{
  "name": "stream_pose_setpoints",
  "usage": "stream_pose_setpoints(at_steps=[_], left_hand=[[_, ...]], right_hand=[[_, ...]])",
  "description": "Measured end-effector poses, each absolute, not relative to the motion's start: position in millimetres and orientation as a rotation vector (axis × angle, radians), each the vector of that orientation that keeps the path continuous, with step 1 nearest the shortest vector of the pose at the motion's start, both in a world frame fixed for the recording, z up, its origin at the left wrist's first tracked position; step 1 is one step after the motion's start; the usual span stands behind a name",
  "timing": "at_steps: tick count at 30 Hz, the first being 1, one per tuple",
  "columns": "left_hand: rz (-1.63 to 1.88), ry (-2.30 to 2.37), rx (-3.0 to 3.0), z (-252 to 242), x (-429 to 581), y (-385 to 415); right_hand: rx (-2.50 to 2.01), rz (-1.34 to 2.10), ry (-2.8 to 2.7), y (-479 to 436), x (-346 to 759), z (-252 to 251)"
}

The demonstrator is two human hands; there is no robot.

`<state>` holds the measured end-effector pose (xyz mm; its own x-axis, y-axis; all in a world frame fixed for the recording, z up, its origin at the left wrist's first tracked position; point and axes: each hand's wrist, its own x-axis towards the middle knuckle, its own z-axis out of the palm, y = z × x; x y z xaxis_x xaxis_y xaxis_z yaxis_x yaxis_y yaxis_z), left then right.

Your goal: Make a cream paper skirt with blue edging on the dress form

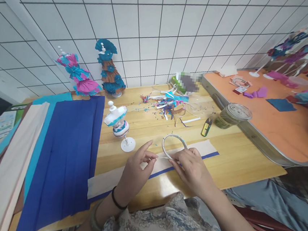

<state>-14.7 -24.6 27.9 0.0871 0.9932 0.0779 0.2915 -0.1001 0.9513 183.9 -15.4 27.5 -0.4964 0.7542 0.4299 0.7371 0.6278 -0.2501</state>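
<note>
My right hand point(191, 166) grips a thin, nearly used-up roll of white tape point(163, 145), held upright as a ring. My left hand point(139, 168) is just left of it, thumb and fingertips pinched at what looks like the tape's loose end. Under both hands lies a long pale crepe paper strip point(109, 185) with a dark blue strip point(162, 172) along its near edge. Beyond my left hand a small white dress form point(121, 128), partly wrapped in blue and white, stands on a round base.
Thread snips point(206, 127) and a jar point(231, 116) stand right. Paper scraps point(168, 104) lie at the back. Two paper-dressed figures point(111, 69) stand by the wall. Blue crepe sheets point(65, 158) cover the left side. An orange table point(273, 123) adjoins at right.
</note>
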Motion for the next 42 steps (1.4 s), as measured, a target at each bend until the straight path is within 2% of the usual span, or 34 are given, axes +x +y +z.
stream_pose_setpoints(at_steps=[42], left_hand=[[1.075, 1.271, 1.496, 24.4, -11.0, -22.1]], right_hand=[[-1.179, 0.079, -2.339, -19.0, 184.8, 20.6]])
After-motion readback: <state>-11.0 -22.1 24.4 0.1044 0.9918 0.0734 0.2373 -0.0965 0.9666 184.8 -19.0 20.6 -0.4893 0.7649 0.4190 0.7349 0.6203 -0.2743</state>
